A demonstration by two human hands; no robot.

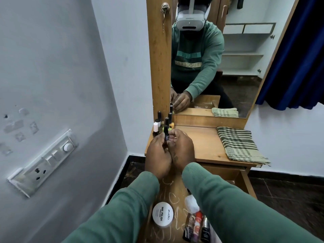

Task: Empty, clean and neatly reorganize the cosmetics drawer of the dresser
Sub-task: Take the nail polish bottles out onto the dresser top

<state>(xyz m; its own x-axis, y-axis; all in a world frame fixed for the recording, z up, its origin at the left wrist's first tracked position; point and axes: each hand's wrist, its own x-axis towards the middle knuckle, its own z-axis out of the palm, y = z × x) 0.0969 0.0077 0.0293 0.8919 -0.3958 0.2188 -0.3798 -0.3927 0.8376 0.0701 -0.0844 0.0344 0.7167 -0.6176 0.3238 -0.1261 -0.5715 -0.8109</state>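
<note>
We're mid-emptying the drawer (175, 192): left hand (157, 155) and right hand (183, 149) both pinching one nail polish bottle (166, 135); next we're likely standing it beside the bottle cluster (160, 122).

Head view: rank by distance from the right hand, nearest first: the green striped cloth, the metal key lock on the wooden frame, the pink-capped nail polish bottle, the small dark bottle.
1. small dark bottle, pinched by the right hand
2. pink-capped nail polish bottle, back-left cluster
3. green striped cloth, off to the right
4. metal key lock, high above
</note>
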